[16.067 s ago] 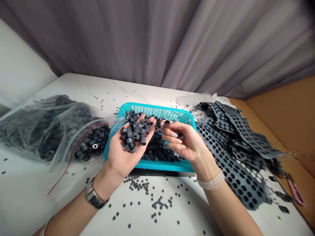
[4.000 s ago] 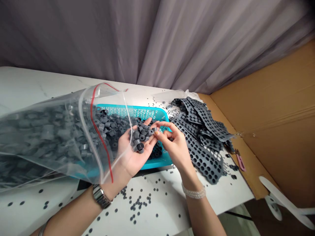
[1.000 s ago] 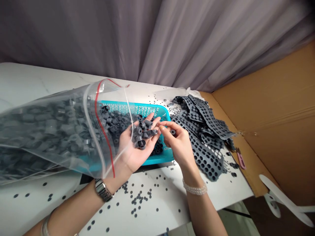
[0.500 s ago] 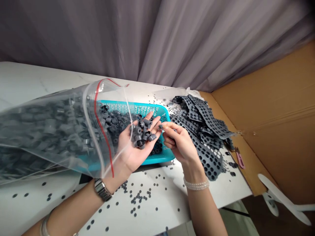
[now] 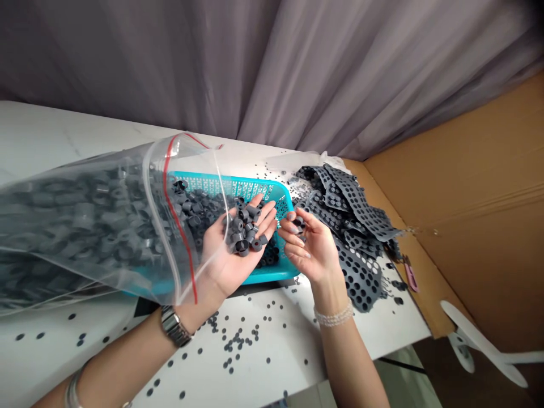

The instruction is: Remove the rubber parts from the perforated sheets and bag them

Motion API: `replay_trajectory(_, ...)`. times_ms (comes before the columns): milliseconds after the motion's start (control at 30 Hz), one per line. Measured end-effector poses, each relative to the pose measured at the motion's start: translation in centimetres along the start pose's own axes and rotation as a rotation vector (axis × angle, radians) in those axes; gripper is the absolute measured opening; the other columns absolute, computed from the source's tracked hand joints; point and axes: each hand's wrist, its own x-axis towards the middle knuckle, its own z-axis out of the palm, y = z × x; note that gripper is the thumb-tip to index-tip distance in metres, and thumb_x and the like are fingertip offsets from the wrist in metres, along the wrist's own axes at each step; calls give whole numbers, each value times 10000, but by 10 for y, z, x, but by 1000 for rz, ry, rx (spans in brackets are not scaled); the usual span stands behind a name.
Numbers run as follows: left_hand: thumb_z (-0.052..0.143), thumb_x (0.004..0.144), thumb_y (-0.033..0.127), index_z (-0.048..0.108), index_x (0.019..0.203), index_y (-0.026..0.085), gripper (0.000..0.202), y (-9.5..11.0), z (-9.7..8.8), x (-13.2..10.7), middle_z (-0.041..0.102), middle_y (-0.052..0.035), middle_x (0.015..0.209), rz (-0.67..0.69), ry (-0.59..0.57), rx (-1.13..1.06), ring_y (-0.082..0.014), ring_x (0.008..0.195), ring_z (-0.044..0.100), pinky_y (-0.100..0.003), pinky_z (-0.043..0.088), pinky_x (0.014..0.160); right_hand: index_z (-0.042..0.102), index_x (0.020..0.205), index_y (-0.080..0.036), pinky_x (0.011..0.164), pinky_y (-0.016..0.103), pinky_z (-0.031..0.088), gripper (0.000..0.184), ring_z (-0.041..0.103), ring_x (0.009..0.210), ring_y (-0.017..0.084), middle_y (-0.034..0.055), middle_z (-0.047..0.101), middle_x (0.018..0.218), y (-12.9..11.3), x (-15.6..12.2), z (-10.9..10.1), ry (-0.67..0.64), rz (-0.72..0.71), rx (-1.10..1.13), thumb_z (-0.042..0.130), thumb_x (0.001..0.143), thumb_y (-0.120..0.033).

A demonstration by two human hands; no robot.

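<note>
Cupped palm-up, the left hand [image 5: 232,255] cradles a heap of grey rings [image 5: 244,229] above the blue basket [image 5: 272,273], beside the mouth of the clear bag [image 5: 85,226]. Just beside it, the right hand [image 5: 312,249] pinches one ring [image 5: 298,222] in curled fingertips.

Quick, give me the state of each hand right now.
Left hand: open, palm up, cupping a heap of grey rings.
Right hand: fingers curled, pinching one grey ring.
</note>
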Motion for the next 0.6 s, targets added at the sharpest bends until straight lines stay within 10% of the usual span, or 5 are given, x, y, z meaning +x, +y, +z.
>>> replay_trajectory(433, 403, 894, 329, 397, 1424, 181, 550, 1, 6, -3, 569, -133, 1344, -2, 101, 46, -252, 1251, 522, -424, 359, 1090, 730, 1020, -205, 481, 227, 276, 264, 348, 553, 80, -19, 522, 666, 7, -14, 16, 45, -237, -1096, 708, 780, -314)
replay_trajectory(600, 400, 893, 321, 383, 1429, 160, 560, 0, 4, -2, 561, -141, 1351, -3, 51, 32, -248, 1255, 519, -403, 395, 1063, 715, 882, -171, 458, 227, 243, 208, 323, 510, 71, -36, 463, 605, 8, -8, 10, 95, -233, -1041, 690, 792, -356)
